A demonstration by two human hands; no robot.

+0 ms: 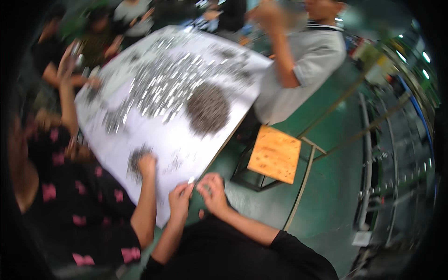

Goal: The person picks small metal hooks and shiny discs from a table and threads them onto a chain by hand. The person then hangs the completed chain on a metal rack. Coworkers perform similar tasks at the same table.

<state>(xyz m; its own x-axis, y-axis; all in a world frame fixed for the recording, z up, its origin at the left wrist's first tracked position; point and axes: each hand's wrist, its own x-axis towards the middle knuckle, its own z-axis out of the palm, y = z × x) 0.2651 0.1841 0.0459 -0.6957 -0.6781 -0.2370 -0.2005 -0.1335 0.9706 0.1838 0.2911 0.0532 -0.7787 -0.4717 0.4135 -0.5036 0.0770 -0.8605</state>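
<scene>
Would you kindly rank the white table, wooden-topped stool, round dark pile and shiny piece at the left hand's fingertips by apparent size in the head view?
White table
Wooden-topped stool, legs included
Round dark pile
Shiny piece, left hand

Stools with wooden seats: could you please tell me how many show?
1: the stool right of the white table, beyond the right hand. Others may be hidden behind people.

On the white table (pixel 158 133), blur smears the shiny metal pieces (pixel 161 84) into streaks and leaves the round dark heap's (pixel 208 109) bits too small to tell; at its near edge the bright bit (pixel 191 180) in the left hand (pixel 179 200) is indistinct, and beyond its far edge people (pixel 133 18) are cut off.
</scene>
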